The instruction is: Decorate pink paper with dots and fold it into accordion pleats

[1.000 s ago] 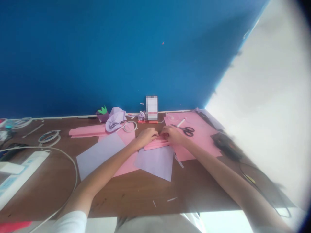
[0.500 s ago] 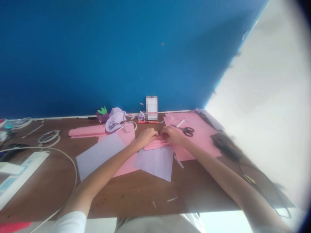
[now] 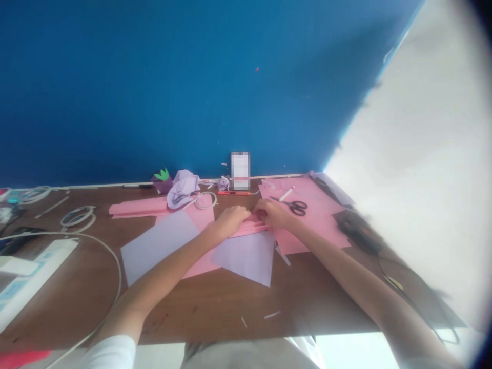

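Observation:
My left hand (image 3: 231, 217) and my right hand (image 3: 273, 213) meet at the middle of a brown table (image 3: 207, 307), both closed on a pleated pink paper strip (image 3: 249, 227) that lies between them. The strip rests partly on a lilac sheet (image 3: 248, 256) and partly on a pink sheet (image 3: 311, 225). Black-handled scissors (image 3: 295, 206) lie just beyond my right hand. My fingertips are hidden in the folds.
Another lilac sheet (image 3: 157, 245) and folded pink paper (image 3: 138, 207) lie to the left. Tape rolls (image 3: 78, 217), a power strip (image 3: 31, 277) with a white cable (image 3: 111, 266), crumpled lilac paper (image 3: 183, 188), a small card (image 3: 240, 170) and a black device (image 3: 357, 230) ring the area. A blue wall stands behind.
Almost nothing differs; both hands stay on the pleated pink strip with only slight finger shifts.

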Available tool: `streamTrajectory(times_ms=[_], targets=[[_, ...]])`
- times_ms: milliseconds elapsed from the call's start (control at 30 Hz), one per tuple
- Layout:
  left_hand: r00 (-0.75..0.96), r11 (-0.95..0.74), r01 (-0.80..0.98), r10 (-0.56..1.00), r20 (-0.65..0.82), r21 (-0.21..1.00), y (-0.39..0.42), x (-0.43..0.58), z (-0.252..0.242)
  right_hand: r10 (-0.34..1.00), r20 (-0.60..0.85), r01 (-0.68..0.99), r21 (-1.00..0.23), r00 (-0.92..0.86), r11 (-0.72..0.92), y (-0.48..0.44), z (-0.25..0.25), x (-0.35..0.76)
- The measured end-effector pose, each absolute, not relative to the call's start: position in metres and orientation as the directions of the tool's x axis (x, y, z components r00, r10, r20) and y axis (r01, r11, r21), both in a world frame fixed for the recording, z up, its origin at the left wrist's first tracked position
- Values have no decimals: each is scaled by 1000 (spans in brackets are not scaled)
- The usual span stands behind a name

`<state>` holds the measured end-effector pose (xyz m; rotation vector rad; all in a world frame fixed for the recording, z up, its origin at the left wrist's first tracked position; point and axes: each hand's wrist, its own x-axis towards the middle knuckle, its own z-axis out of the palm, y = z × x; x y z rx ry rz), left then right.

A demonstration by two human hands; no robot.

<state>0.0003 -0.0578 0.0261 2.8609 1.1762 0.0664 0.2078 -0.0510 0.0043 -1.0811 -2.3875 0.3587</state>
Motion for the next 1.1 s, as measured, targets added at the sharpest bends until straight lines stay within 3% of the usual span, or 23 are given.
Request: streamTrajectory(times_ms=[300, 767, 1100], targets=[[654, -650, 746, 756, 22, 148, -53, -3, 20, 730, 357, 574, -455, -583, 681, -48, 2, 209], [595, -596, 803, 798, -90, 24, -67, -2, 37, 906, 219, 770, -477, -361, 422, -50, 1, 204], [487, -454, 871, 850, -200, 190, -42, -14, 34, 923, 141, 734, -569, -358, 371, -33, -7, 228]])
